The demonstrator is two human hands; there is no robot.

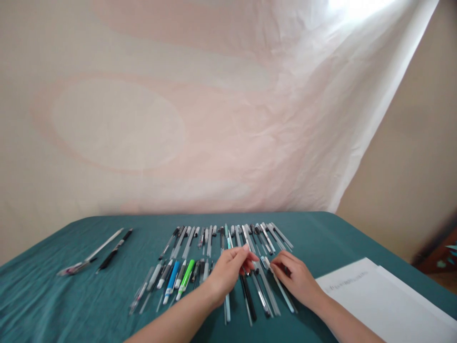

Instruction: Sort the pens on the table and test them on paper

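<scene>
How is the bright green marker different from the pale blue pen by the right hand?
The green marker is vivid green, while the pale blue pen is much paler. The marker looks fatter; the pen looks slimmer. The marker's far end leans right, but the pen's leans left, close to the right hand. Both are in the nearer row on the dark green cloth.

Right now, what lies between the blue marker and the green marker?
A grey-and-white pen lies between the blue marker and the green marker; the head view shows it.
</scene>
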